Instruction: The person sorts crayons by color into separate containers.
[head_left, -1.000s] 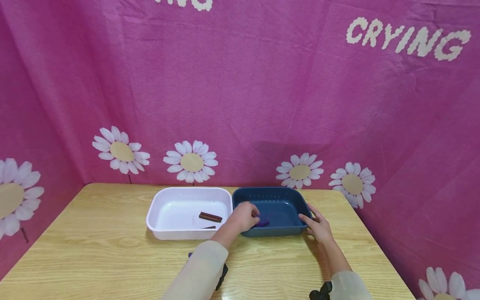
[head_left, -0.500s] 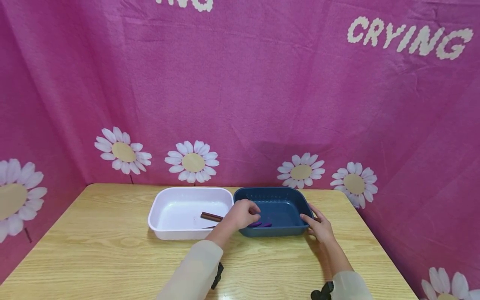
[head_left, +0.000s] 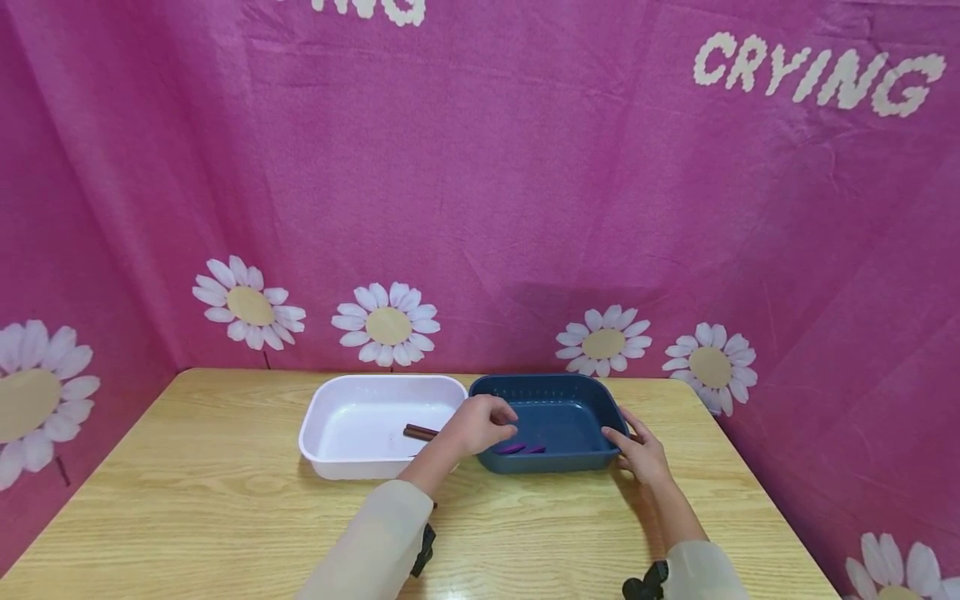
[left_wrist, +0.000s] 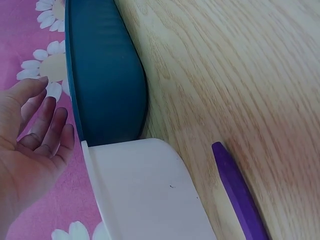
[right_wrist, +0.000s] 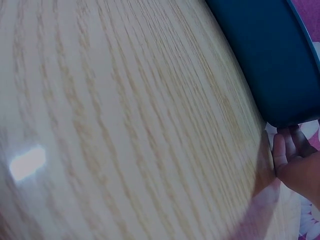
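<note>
My left hand hovers over the left end of a dark blue basin, its fingers loosely bent with nothing between them. In the left wrist view, that hand shows a bare palm beside the basin rims. Two small purple pieces lie on the blue basin's floor, near its front wall. My right hand grips the basin's right end, thumb over the rim and fingers against the outside. In the right wrist view, the fingers reach under the end of the basin.
A white basin stands against the blue one's left side, with brown sticks inside. On the wooden table, a purple faceted stick lies in front of the white basin. A pink curtain with daisies hangs behind.
My left hand has opened and drawn up and left from the purple pieces in the blue basin, leaving them in fuller view. The right hand stays on the rim.
</note>
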